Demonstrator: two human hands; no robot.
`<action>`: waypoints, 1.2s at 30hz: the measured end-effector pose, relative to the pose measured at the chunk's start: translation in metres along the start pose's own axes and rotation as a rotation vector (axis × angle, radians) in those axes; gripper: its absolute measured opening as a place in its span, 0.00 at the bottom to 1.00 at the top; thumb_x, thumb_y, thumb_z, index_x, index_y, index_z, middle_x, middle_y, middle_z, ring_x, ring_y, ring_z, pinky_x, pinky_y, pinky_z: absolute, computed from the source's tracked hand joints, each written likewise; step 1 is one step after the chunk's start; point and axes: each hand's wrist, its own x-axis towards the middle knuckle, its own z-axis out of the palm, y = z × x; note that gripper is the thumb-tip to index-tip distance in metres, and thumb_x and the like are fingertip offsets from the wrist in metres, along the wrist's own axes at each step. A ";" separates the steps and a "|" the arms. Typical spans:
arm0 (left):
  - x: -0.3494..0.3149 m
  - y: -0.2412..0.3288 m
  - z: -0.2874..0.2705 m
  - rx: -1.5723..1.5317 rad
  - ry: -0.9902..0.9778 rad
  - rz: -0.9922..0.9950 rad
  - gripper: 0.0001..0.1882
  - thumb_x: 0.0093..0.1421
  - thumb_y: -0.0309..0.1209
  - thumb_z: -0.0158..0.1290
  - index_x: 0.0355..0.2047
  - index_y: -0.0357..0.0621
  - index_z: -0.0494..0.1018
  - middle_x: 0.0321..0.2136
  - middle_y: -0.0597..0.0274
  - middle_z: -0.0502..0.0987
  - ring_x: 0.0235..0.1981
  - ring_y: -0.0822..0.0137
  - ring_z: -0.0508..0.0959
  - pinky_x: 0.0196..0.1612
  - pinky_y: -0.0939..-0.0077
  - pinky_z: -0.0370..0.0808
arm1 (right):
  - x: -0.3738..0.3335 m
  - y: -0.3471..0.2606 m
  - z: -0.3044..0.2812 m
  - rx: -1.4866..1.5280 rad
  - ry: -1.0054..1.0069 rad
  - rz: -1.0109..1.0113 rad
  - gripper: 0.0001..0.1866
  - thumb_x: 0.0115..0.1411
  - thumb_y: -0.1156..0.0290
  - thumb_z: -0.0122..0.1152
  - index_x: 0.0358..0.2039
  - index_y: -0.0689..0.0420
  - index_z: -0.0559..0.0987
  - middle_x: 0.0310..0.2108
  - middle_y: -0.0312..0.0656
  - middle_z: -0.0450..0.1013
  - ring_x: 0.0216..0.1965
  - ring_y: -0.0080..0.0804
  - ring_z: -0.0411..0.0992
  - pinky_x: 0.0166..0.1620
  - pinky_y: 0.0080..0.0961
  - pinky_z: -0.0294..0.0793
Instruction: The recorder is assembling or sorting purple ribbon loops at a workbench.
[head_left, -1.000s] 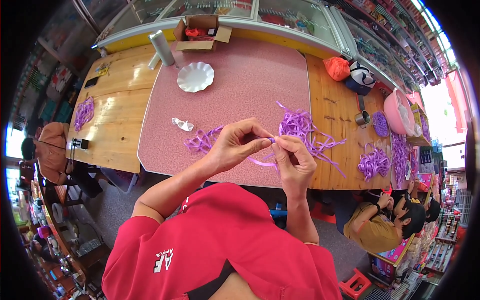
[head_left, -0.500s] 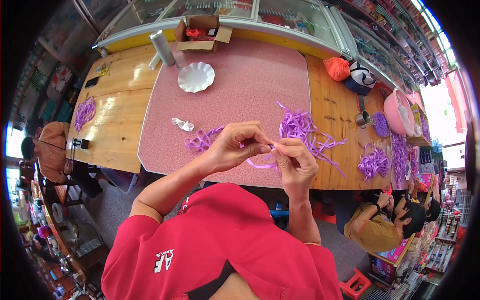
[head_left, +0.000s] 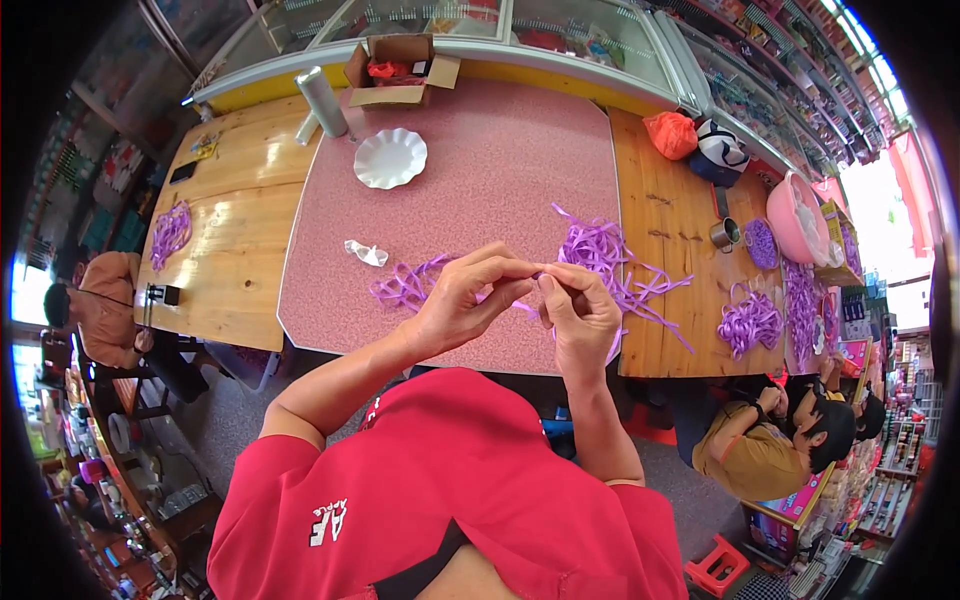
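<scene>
My left hand [head_left: 468, 300] and my right hand [head_left: 582, 312] meet above the near half of the pink tabletop [head_left: 480, 160]. Between their fingertips a small piece of purple ribbon [head_left: 537, 276] is pinched; most of it is hidden by the fingers. Beyond my right hand lies a loose heap of purple ribbons [head_left: 598, 245], its ends trailing right onto the wood. A smaller bunch of purple ribbons [head_left: 402, 286] rests beside my left hand. To its left sits a crumpled white strip [head_left: 366, 253].
Farther back are a white scalloped plate [head_left: 390, 159], a pale roll [head_left: 320, 102] and an open cardboard box [head_left: 402, 72]. On the right stand a metal cup [head_left: 724, 235], a pink basin [head_left: 797, 220] and more ribbons [head_left: 750, 325]. Co-workers sit left [head_left: 105, 300] and right [head_left: 755, 450].
Both hands have risen slightly away from me, and my right hand has shifted a little left. My fingers have rearranged around the ribbon, and its hanging loop shows less.
</scene>
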 end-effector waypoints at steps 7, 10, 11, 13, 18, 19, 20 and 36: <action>-0.003 0.000 0.004 -0.513 -0.051 -0.313 0.19 0.72 0.41 0.41 0.43 0.36 0.73 0.33 0.66 0.72 0.35 0.74 0.73 0.40 0.76 0.71 | -0.002 0.000 0.003 -0.111 -0.030 -0.237 0.09 0.57 0.86 0.63 0.37 0.61 0.77 0.37 0.39 0.74 0.31 0.14 0.70 0.30 0.11 0.70; -0.009 -0.010 0.007 -0.436 -0.096 -0.332 0.21 0.73 0.44 0.39 0.39 0.37 0.71 0.30 0.68 0.70 0.32 0.76 0.70 0.37 0.78 0.69 | -0.003 -0.004 0.009 -0.086 -0.070 -0.276 0.09 0.57 0.86 0.63 0.38 0.61 0.78 0.37 0.39 0.74 0.31 0.14 0.70 0.30 0.12 0.70; -0.010 -0.012 0.007 -0.369 -0.165 -0.317 0.21 0.73 0.46 0.38 0.36 0.39 0.69 0.28 0.69 0.68 0.30 0.76 0.68 0.34 0.78 0.68 | -0.003 -0.003 0.008 -0.077 -0.074 -0.279 0.09 0.57 0.86 0.63 0.38 0.61 0.78 0.37 0.39 0.74 0.31 0.14 0.70 0.30 0.12 0.70; -0.007 -0.005 0.012 -0.371 -0.157 -0.311 0.21 0.73 0.44 0.39 0.33 0.39 0.67 0.25 0.67 0.66 0.28 0.75 0.66 0.32 0.77 0.67 | -0.004 0.002 0.001 -0.255 -0.072 -0.406 0.09 0.57 0.87 0.62 0.38 0.62 0.78 0.37 0.39 0.73 0.28 0.14 0.69 0.27 0.11 0.68; -0.006 0.000 0.008 -0.360 -0.169 -0.186 0.22 0.72 0.45 0.39 0.32 0.37 0.66 0.24 0.68 0.61 0.24 0.74 0.62 0.27 0.76 0.63 | -0.007 -0.014 0.001 -0.135 -0.122 -0.279 0.08 0.58 0.85 0.63 0.38 0.63 0.79 0.38 0.40 0.73 0.27 0.16 0.70 0.26 0.13 0.69; -0.003 0.001 0.007 -0.315 -0.157 -0.098 0.22 0.73 0.44 0.38 0.30 0.37 0.66 0.22 0.65 0.61 0.23 0.72 0.63 0.27 0.75 0.63 | -0.007 -0.022 0.001 -0.119 -0.150 -0.195 0.08 0.58 0.83 0.64 0.38 0.62 0.79 0.38 0.39 0.74 0.30 0.17 0.71 0.30 0.13 0.71; -0.002 0.003 0.004 -0.318 -0.163 -0.097 0.22 0.73 0.44 0.38 0.30 0.37 0.66 0.22 0.65 0.61 0.23 0.72 0.63 0.27 0.75 0.63 | -0.007 -0.026 0.000 -0.103 -0.178 -0.110 0.08 0.57 0.82 0.66 0.38 0.61 0.80 0.38 0.39 0.74 0.34 0.17 0.72 0.33 0.13 0.72; 0.009 0.008 -0.005 -0.246 -0.313 -0.150 0.21 0.72 0.44 0.41 0.32 0.36 0.67 0.20 0.66 0.64 0.21 0.73 0.62 0.25 0.76 0.62 | -0.001 -0.029 -0.003 -0.502 -0.201 -0.579 0.07 0.55 0.81 0.68 0.34 0.64 0.79 0.32 0.42 0.75 0.25 0.21 0.70 0.26 0.17 0.68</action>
